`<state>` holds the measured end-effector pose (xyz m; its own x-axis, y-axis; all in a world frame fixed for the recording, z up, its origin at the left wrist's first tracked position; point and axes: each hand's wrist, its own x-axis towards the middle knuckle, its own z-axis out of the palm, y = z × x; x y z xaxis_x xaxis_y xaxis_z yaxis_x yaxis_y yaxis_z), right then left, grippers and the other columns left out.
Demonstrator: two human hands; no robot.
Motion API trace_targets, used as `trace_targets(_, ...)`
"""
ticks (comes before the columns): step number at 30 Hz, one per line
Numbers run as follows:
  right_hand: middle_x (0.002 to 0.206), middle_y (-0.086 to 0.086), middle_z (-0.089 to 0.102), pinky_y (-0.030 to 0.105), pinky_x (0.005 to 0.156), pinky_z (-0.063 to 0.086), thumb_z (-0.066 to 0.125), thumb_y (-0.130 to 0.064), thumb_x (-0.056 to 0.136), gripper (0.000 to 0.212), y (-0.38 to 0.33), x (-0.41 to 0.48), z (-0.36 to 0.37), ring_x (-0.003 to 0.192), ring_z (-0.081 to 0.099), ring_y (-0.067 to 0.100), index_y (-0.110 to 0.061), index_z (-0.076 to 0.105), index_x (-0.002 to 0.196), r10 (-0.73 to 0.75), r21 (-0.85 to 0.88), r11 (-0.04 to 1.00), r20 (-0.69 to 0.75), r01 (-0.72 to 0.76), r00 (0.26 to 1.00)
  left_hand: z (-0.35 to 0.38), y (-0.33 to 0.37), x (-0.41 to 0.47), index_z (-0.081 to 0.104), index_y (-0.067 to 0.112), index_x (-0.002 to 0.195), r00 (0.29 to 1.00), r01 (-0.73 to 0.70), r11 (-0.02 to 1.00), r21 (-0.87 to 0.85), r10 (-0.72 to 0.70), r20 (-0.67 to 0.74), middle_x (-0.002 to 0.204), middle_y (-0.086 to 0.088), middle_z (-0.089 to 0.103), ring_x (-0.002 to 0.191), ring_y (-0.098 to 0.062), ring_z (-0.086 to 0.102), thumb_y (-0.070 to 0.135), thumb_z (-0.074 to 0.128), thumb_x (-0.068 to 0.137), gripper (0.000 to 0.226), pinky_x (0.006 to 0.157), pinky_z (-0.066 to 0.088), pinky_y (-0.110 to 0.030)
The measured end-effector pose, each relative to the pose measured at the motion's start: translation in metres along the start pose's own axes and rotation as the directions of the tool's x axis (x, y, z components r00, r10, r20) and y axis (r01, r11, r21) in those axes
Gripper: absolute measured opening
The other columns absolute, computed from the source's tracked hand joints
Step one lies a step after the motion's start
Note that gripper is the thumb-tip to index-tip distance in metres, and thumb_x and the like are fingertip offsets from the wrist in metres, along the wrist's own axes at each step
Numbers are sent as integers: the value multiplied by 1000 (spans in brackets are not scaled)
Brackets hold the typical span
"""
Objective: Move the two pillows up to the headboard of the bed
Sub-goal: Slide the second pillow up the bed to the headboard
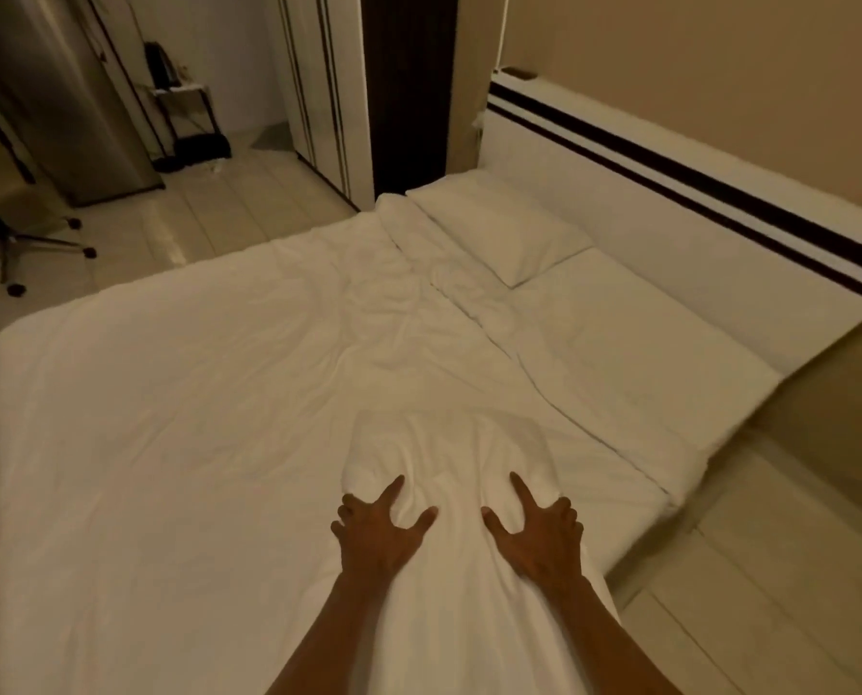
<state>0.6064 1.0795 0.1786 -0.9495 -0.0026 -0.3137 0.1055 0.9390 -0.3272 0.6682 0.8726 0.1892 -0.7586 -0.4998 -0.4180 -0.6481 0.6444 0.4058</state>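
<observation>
One white pillow [499, 233] lies flat at the far end of the bed, against the white headboard with dark stripes [679, 193]. A second white pillow [449, 453] lies in front of me on the wrinkled white duvet [193, 393], near the bed's edge. My left hand [378, 531] grips its left side and my right hand [539, 531] grips its right side. Thumbs and forefingers are spread on top, and the other fingers curl around the edges. A bare strip of mattress sheet [629, 343] runs along the headboard beside the first pillow.
Tiled floor [779, 584] lies to the right of the bed. An office chair base [23, 243] and a steel fridge [63, 92] stand at the far left. A striped wardrobe [318, 92] and a dark doorway [408, 82] are beyond the bed.
</observation>
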Motion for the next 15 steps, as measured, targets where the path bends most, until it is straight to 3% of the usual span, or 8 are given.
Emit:
trace_targets(7, 139, 20, 34, 49, 111, 30, 43, -84, 74, 86, 114, 59, -69, 125, 38, 36, -52, 17, 149, 136, 117, 985, -50, -129, 989, 52, 146, 6, 32, 49, 142, 990, -141, 990, 30, 141, 14, 121, -12, 42, 115, -31, 45, 84, 47, 68, 84, 107, 32, -44)
trace_targets(15, 136, 20, 39, 48, 110, 31, 49, -81, 74, 83, 226, 124, -146, 125, 39, 36, -50, 25, 148, 223, 156, 967, -147, -200, 964, 116, 290, 14, 32, 46, 142, 967, -251, 968, 25, 250, 38, 119, -11, 44, 114, -30, 46, 85, 45, 68, 85, 106, 32, -42)
